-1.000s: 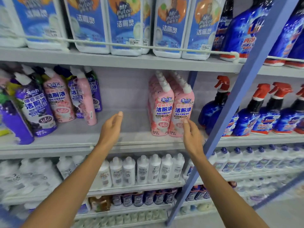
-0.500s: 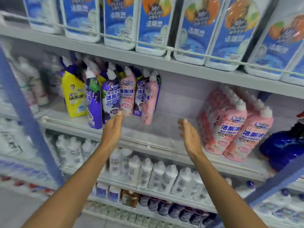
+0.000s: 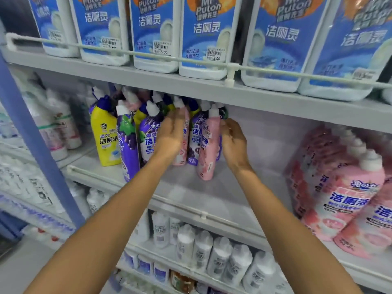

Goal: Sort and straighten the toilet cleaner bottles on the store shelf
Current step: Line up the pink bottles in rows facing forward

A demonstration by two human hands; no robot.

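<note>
**Both hands at the mixed bottle cluster**

A tilted pink plastic toilet cleaner bottle with a white cap (image 3: 209, 145) leans at the right edge of a crowded cluster on the grey metal middle shelf (image 3: 233, 187). Beside it stand purple grape-label bottles (image 3: 127, 143), a yellow bottle with a blue neck (image 3: 104, 136) and more pink ones. The right hand (image 3: 233, 141) curls just beside the leaning bottle — grip apart, contact unclear. The left hand (image 3: 171, 136) lies flat over the cluster's front, fingers spread, clamped on nothing. Further right stand shrink-wrapped pink bottles (image 3: 343, 194); above, white jugs with blue labels (image 3: 203, 37)
</note>
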